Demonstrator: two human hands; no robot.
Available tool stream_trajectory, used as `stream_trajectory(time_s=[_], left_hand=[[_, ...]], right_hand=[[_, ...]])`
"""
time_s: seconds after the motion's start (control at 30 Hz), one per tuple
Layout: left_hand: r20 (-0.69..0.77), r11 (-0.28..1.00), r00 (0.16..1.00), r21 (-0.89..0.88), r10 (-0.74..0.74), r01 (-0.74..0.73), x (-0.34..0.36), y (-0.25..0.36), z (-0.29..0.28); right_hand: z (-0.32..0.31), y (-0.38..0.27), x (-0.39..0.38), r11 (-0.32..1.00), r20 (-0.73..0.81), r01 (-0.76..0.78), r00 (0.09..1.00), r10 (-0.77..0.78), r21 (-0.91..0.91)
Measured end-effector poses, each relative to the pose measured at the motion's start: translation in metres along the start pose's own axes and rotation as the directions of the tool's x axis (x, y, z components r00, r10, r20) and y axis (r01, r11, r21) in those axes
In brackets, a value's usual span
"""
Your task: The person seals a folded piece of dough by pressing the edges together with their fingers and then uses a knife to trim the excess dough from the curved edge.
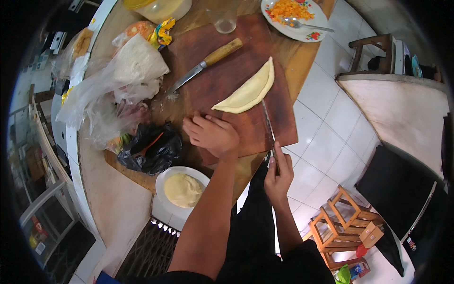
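Observation:
A half-moon of filled, folded dough (247, 90) lies on the reddish-brown wooden board (227, 139), its curved edge toward the lower right. My right hand (279, 175) is closed round a slim metal utensil (268, 120), seen nearly edge-on, so its kind is unclear. The utensil's tip touches or nearly touches the dough's curved edge. My left hand (213, 135) rests palm down on the board's lower left part, fingers loosely spread, holding nothing. Beyond it, a knife (208, 64) with a wooden handle lies on the board.
A white plate (204, 176) holds a dough ball at the near left. Left of the board are a black plastic bag (161, 156) and a clear bag of white powder (142, 59). A patterned plate (321, 21) with chopped orange filling and a spoon stands far right, near a clear cup (224, 23).

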State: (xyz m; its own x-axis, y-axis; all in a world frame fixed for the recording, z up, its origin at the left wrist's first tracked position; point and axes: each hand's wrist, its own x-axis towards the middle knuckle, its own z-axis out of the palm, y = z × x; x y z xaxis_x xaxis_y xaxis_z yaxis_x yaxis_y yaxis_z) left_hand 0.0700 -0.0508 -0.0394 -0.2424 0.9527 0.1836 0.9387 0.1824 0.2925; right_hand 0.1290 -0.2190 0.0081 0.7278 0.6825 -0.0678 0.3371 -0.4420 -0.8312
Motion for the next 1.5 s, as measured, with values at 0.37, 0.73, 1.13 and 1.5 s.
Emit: stream_trajectory(time_s=[0.37, 0.73, 1.13, 1.5], left_hand=[[0.035, 1.000, 0.999, -0.020, 0.025, -0.024, -0.001, 0.004, -0.003], [0.010, 0.998, 0.999, -0.050, 0.030, -0.030, -0.001, 0.002, -0.004], [0.010, 1.000, 1.000, -0.015, 0.018, -0.017, 0.001, 0.001, -0.001], [-0.003, 0.999, 0.999, -0.019, 0.034, -0.034, -0.001, 0.001, -0.001]], right_hand=[[0.010, 0.001, -0.001, 0.997, -0.033, 0.050, 0.998, -0.052, -0.066], [0.002, -0.005, 0.008, 0.995, 0.052, 0.041, 0.998, -0.036, -0.090], [-0.008, -0.009, -0.004, 0.999, 0.119, -0.038, 0.992, 0.041, -0.024], [-0.007, -0.016, -0.006, 0.999, 0.095, -0.035, 0.995, 0.037, -0.027]])
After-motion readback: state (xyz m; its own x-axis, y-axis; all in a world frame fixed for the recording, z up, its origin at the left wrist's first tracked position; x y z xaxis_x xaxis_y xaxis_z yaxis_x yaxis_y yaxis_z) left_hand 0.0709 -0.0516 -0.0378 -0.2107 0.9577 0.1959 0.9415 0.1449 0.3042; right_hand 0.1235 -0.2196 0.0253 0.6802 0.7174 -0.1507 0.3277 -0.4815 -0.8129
